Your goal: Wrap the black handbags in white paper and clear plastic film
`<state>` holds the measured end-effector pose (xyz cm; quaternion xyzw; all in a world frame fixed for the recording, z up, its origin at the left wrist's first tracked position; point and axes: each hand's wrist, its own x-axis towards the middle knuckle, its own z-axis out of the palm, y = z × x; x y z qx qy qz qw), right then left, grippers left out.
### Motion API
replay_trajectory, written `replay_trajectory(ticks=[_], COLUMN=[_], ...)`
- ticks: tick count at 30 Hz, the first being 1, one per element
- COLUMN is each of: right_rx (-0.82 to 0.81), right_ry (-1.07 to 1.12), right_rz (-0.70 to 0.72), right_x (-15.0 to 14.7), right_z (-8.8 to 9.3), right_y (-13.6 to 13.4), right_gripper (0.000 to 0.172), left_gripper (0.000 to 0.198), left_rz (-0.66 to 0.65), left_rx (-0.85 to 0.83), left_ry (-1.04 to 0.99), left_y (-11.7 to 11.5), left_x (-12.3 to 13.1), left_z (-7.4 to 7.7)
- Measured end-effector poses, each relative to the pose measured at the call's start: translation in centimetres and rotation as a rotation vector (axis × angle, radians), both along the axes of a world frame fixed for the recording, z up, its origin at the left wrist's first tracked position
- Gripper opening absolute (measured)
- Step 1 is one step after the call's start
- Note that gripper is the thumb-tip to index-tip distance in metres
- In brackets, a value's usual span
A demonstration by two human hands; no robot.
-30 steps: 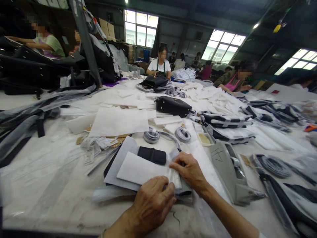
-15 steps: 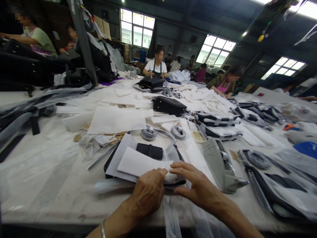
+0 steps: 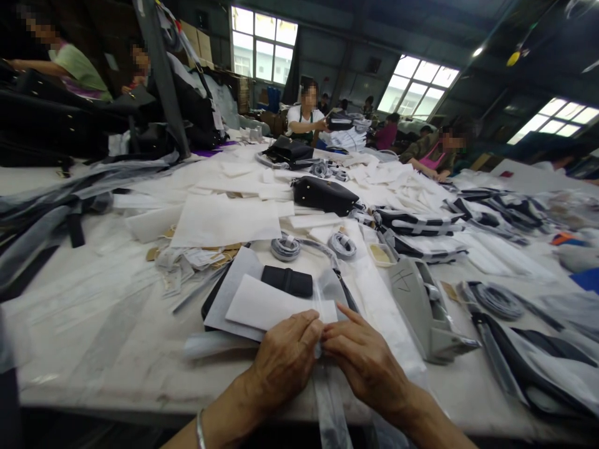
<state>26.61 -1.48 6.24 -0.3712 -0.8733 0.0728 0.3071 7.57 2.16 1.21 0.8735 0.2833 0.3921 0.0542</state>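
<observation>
My left hand and right hand meet with fingers bent in close at a see-through strip, but I can't tell if they are pinching it. Right there on the table, a black bag lies under a white pad. A grey tape holder stands near my right hand.

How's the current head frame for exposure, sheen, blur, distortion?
Head view: windows very bright against a dark ceiling; head view: pale sheen on the table at lower left; head view: left hand and right hand readable, slightly soft; head view: black bag at lower right looks stretched, probably wide-angle distortion.
</observation>
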Motion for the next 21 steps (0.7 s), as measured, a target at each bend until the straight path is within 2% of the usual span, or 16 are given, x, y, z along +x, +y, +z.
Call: replay_trajectory(ticks=[7, 11, 15, 18, 21], right_rx=[0.078, 0.125, 0.107, 0.075, 0.118], right_ry=[0.031, -0.047, -0.149, -0.277, -0.45], right_rz=[-0.045, 0.0, 0.04, 0.081, 0.135], right_x=[0.3, 1.2, 2.4, 3.4, 3.8], right_z=[-2.1, -2.9, -1.2, 0.5, 0.1], right_y=[-0.9, -0.9, -2.2, -4.2, -6.4], right_gripper=[0.019, 0.02, 0.027, 0.03, 0.04], left_gripper=[0.025, 0.029, 0.008, 0.006, 0.008], left_rz=[-0.099, -0.184, -0.139, -0.123, -0.117], left_rx=[-0.027, -0.095, -0.089, -0.076, -0.06], left_ry=[0.005, 0.006, 0.036, 0.064, 0.069], left_y=[0.2, 0.2, 0.1, 0.1, 0.2], left_x=[-0.5, -0.9, -0.9, -0.7, -0.5], left_z=[0.1, 0.6, 0.5, 0.1, -0.1])
